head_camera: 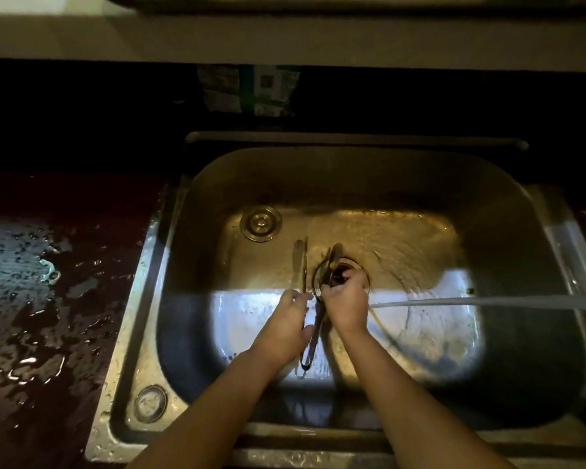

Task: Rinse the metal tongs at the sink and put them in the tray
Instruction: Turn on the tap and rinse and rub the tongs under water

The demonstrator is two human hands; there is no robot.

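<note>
Both hands hold the metal tongs point(313, 328) low over the sink point(508, 198) drain point(344, 275), left hand point(290, 319) fingers gripping 1 arm, right hand point(347, 304) fingers closed around the other, likely rubbing it so water runs straight down.

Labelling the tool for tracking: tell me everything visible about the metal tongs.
The metal tongs look like thin, wet, dark steel: two slim arms joined at a looped end nearest the person. They are held over the sink, above the drain, arms spread and pointing away. The left hand grips one arm, the right hand the other. The tips are dim and partly hidden. A water stream comes in from the right towards the hands.
</note>
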